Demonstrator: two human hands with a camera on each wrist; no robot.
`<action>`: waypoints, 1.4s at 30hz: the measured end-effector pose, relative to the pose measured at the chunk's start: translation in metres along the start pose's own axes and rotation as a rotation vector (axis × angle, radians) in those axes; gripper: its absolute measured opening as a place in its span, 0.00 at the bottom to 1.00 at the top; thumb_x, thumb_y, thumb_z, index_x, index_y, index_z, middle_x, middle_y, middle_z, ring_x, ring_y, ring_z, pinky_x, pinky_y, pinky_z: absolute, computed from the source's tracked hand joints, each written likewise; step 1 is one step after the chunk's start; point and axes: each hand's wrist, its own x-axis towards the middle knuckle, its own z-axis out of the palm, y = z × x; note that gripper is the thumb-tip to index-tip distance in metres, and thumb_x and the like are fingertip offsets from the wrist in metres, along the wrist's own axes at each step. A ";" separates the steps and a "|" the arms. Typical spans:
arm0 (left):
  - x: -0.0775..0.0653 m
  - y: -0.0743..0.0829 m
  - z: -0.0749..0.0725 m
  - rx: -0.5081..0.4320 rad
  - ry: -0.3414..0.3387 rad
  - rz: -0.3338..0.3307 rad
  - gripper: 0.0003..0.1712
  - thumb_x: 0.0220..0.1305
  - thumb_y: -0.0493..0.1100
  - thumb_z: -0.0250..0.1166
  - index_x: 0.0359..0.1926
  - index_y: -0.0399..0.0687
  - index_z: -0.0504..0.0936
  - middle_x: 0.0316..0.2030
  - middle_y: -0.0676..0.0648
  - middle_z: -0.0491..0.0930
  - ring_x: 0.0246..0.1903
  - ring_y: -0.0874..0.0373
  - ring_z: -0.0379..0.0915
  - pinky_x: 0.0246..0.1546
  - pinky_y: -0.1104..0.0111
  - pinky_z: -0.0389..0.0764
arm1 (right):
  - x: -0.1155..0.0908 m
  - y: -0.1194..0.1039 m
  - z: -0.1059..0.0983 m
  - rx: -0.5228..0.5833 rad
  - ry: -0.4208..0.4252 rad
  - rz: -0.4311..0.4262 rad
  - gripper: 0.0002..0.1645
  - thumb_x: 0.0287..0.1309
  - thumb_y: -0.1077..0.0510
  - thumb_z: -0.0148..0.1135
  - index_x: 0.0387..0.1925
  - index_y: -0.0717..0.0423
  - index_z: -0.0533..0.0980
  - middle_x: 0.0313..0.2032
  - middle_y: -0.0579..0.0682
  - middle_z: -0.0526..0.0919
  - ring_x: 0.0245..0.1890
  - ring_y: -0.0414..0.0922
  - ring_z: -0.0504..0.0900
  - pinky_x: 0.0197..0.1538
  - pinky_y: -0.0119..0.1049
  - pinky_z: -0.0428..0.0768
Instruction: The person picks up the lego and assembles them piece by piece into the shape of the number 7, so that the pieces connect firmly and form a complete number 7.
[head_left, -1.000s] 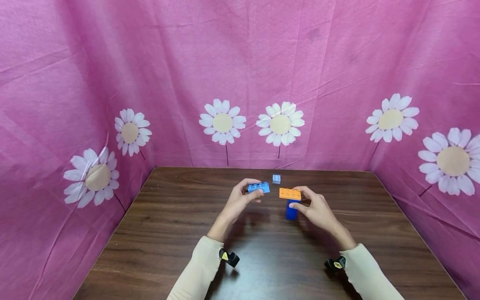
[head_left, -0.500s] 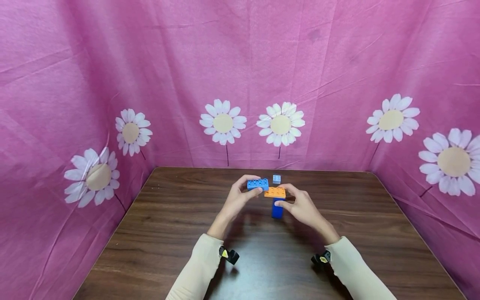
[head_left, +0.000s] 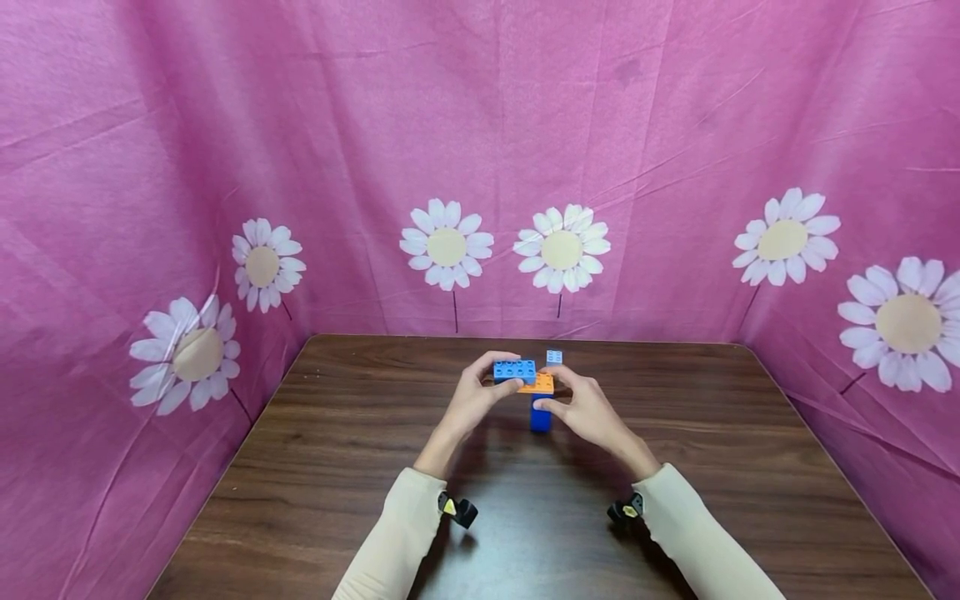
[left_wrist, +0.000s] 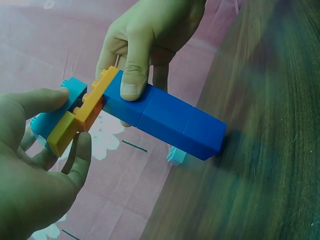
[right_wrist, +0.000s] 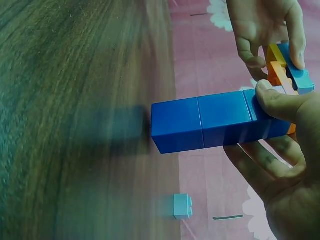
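My left hand [head_left: 468,408] pinches a light blue building brick [head_left: 514,372], studs up, between thumb and fingers. Fixed beneath it is a small yellow brick [left_wrist: 61,132], hidden in the head view. My right hand [head_left: 596,417] grips an upright dark blue brick column [head_left: 540,418] of three blocks, thumb near its top. An orange studded brick [head_left: 545,384] caps the column and juts out toward the left hand. In the left wrist view, the yellow brick sits right at the orange brick's end, with the light blue one above the orange studs [left_wrist: 86,96].
A small pale blue brick [head_left: 554,357] stands near the back of the brown wooden table [head_left: 337,500], just behind the right hand. A pink curtain [head_left: 495,125] with daisies closes off the back and sides. Both wrists wear small black cameras [head_left: 465,512].
My right hand has moved left with the dark blue column and orange brick, bringing the orange brick under the light blue one's edge. My left hand has stayed nearly still.
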 end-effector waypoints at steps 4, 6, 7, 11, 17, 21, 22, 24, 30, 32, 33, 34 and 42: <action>0.000 0.000 -0.002 0.010 -0.008 -0.014 0.22 0.69 0.35 0.72 0.63 0.46 0.83 0.56 0.40 0.82 0.46 0.58 0.77 0.46 0.64 0.83 | 0.001 0.002 0.002 0.003 -0.004 -0.008 0.31 0.66 0.54 0.75 0.66 0.57 0.76 0.63 0.60 0.85 0.61 0.58 0.85 0.60 0.61 0.84; 0.000 0.000 -0.002 0.017 -0.011 -0.017 0.22 0.69 0.35 0.72 0.62 0.48 0.84 0.57 0.41 0.82 0.46 0.58 0.77 0.46 0.62 0.83 | 0.001 0.002 0.003 0.005 -0.004 -0.010 0.31 0.66 0.55 0.75 0.67 0.57 0.76 0.63 0.60 0.85 0.61 0.58 0.85 0.60 0.61 0.84; 0.000 0.000 -0.003 0.018 -0.011 -0.017 0.22 0.69 0.35 0.72 0.62 0.48 0.84 0.57 0.41 0.82 0.46 0.58 0.77 0.46 0.62 0.83 | 0.000 0.003 0.003 0.006 -0.004 -0.009 0.31 0.66 0.55 0.75 0.66 0.57 0.76 0.63 0.60 0.85 0.62 0.58 0.85 0.61 0.61 0.84; 0.000 0.000 -0.004 0.017 -0.012 -0.019 0.22 0.69 0.35 0.72 0.62 0.47 0.84 0.56 0.40 0.83 0.47 0.58 0.77 0.45 0.66 0.82 | 0.000 0.003 0.003 0.006 -0.004 0.002 0.31 0.66 0.55 0.75 0.67 0.57 0.76 0.63 0.60 0.85 0.63 0.58 0.84 0.62 0.62 0.83; 0.000 -0.005 -0.002 0.014 -0.034 -0.014 0.22 0.70 0.34 0.71 0.63 0.44 0.82 0.57 0.39 0.82 0.48 0.58 0.77 0.47 0.69 0.82 | 0.000 0.004 0.003 0.010 -0.001 0.006 0.32 0.66 0.54 0.76 0.67 0.57 0.76 0.63 0.60 0.85 0.61 0.59 0.85 0.61 0.62 0.84; 0.000 -0.005 0.000 -0.026 -0.058 -0.035 0.22 0.72 0.36 0.69 0.65 0.43 0.78 0.56 0.38 0.81 0.45 0.57 0.80 0.50 0.56 0.87 | 0.000 0.004 0.003 0.025 0.003 0.001 0.31 0.66 0.55 0.75 0.67 0.58 0.76 0.62 0.60 0.85 0.58 0.60 0.86 0.59 0.62 0.85; 0.000 -0.005 0.001 -0.038 -0.056 -0.045 0.22 0.73 0.37 0.68 0.65 0.42 0.78 0.55 0.39 0.81 0.44 0.57 0.81 0.50 0.51 0.88 | 0.000 0.004 0.003 0.029 0.002 -0.002 0.32 0.66 0.55 0.75 0.67 0.59 0.76 0.62 0.61 0.85 0.58 0.60 0.87 0.59 0.62 0.85; 0.001 -0.003 0.002 -0.060 -0.048 -0.069 0.19 0.76 0.42 0.67 0.63 0.42 0.77 0.55 0.38 0.80 0.42 0.54 0.82 0.50 0.43 0.87 | 0.000 0.005 0.003 0.039 0.001 -0.005 0.32 0.66 0.56 0.75 0.67 0.60 0.76 0.62 0.61 0.85 0.57 0.60 0.87 0.59 0.62 0.85; 0.011 0.000 0.010 -0.100 0.031 -0.144 0.21 0.78 0.55 0.65 0.54 0.41 0.78 0.54 0.41 0.81 0.36 0.58 0.81 0.46 0.42 0.89 | 0.001 0.007 0.006 0.046 -0.003 -0.019 0.31 0.66 0.56 0.75 0.66 0.56 0.76 0.61 0.58 0.86 0.56 0.57 0.88 0.58 0.60 0.86; 0.014 0.001 0.012 -0.114 0.056 -0.171 0.21 0.76 0.54 0.68 0.51 0.41 0.78 0.51 0.42 0.81 0.33 0.59 0.81 0.47 0.41 0.89 | 0.001 0.007 0.007 0.044 -0.007 -0.028 0.30 0.66 0.56 0.75 0.66 0.55 0.76 0.59 0.58 0.87 0.56 0.56 0.89 0.58 0.58 0.86; 0.015 0.001 0.013 -0.121 0.063 -0.186 0.21 0.74 0.54 0.69 0.51 0.41 0.77 0.49 0.43 0.81 0.33 0.60 0.81 0.47 0.41 0.89 | 0.002 0.007 0.007 0.046 -0.008 -0.031 0.29 0.66 0.56 0.75 0.66 0.55 0.76 0.59 0.57 0.87 0.55 0.56 0.89 0.57 0.58 0.87; 0.017 0.001 0.014 -0.129 0.065 -0.201 0.21 0.73 0.52 0.70 0.51 0.40 0.77 0.47 0.42 0.80 0.32 0.60 0.81 0.47 0.42 0.89 | 0.002 0.007 0.008 0.048 -0.007 -0.035 0.29 0.66 0.56 0.75 0.65 0.54 0.76 0.58 0.57 0.87 0.55 0.56 0.89 0.57 0.58 0.87; 0.020 0.004 0.011 -0.177 -0.026 -0.329 0.27 0.73 0.53 0.71 0.56 0.36 0.75 0.37 0.44 0.82 0.28 0.58 0.85 0.49 0.47 0.89 | 0.003 0.006 0.008 0.056 -0.012 -0.021 0.27 0.67 0.57 0.74 0.64 0.53 0.76 0.58 0.56 0.88 0.55 0.56 0.89 0.58 0.58 0.86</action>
